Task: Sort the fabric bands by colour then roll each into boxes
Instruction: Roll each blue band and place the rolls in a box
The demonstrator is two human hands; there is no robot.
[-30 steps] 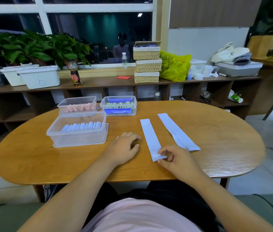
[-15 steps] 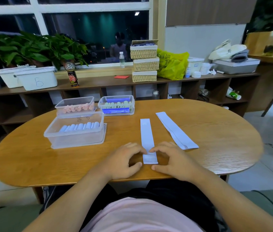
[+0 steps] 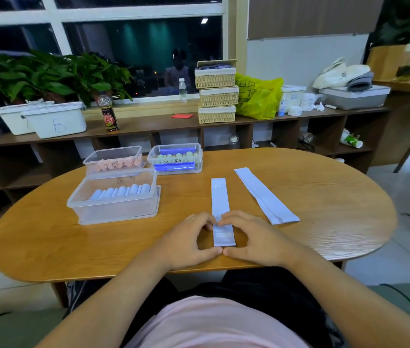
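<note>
Fabric bands sit rolled in three boxes; two lie flat on the desk, left hand and right hand pressing fingertips on the nearer band, gripping nothing.

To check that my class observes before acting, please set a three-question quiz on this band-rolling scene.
1. True or false: the left hand and the right hand both touch the flat pale blue fabric band.
2. The nearest clear plastic box holds fabric rolls coloured: A pink, B pale blue, C green.
3. Fill in: the folded pale blue fabric band lies to the hands' ___.
Key: 1 true; 2 B; 3 right.
</note>
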